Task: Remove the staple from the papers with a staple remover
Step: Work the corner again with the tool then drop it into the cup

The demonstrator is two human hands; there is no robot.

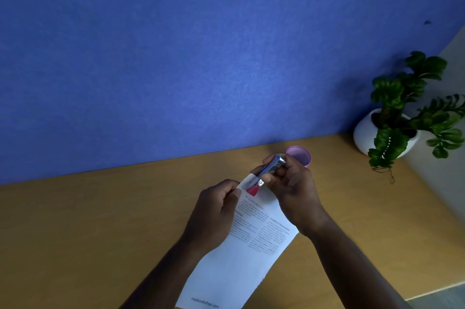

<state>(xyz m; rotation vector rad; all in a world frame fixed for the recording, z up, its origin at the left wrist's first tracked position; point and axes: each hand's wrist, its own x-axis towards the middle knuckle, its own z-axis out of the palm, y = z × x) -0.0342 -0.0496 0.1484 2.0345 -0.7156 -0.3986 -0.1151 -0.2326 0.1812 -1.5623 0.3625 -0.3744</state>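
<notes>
Printed white papers (pixel 241 253) are lifted off the wooden desk, their far corner raised. My left hand (pixel 214 210) pinches that top corner between thumb and fingers. My right hand (pixel 292 188) grips a metal staple remover (pixel 270 169) with a pink end (pixel 252 190), its tip pressed against the papers' top corner right beside my left thumb. The staple itself is too small to make out.
A small purple cup (pixel 300 155) stands just behind my right hand near the blue partition wall (pixel 176 57). A potted green plant in a white pot (pixel 364 135) sits at the desk's far right corner. The wooden desk (pixel 100 220) ends at the right edge.
</notes>
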